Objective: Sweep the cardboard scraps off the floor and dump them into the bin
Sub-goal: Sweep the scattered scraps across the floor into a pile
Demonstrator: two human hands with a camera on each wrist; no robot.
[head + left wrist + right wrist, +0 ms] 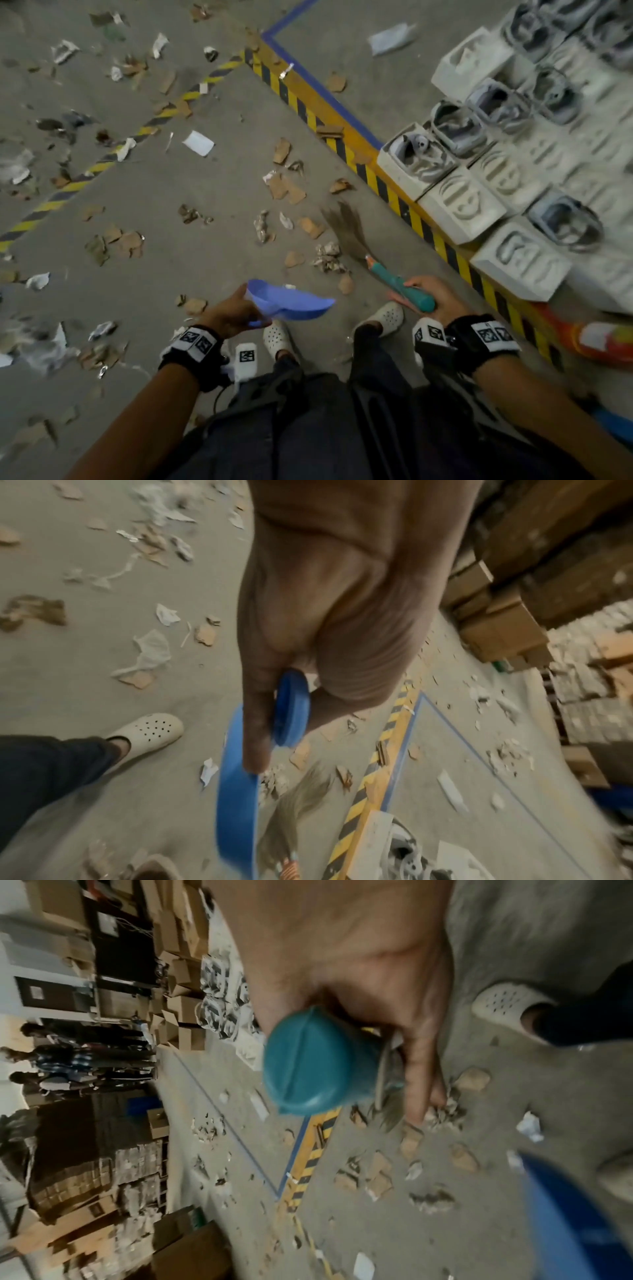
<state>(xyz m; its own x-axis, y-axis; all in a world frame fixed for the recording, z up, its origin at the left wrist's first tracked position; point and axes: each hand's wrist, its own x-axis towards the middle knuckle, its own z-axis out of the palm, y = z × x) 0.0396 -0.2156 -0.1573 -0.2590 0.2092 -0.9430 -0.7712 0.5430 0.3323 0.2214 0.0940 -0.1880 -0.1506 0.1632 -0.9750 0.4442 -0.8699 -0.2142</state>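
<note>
Brown cardboard scraps [287, 190] and crumpled paper lie scattered over the grey concrete floor. My left hand [233, 313] grips the handle of a blue dustpan [291, 301], held above the floor in front of my feet; in the left wrist view its handle end [291, 710] sits between thumb and fingers. My right hand [430, 298] grips the teal handle [400, 287] of a short broom, whose bristles [342, 222] fan out over the scraps near the striped tape. The handle's round butt [308, 1064] fills the right wrist view. No bin shows.
Yellow-black hazard tape [342, 144] with a blue line runs diagonally across the floor. Right of it stand white moulded trays [462, 205] holding grey parts. Stacked cardboard boxes [507, 631] line the far side. Several people [78, 1056] stand in the distance. My white clogs [277, 337] are below.
</note>
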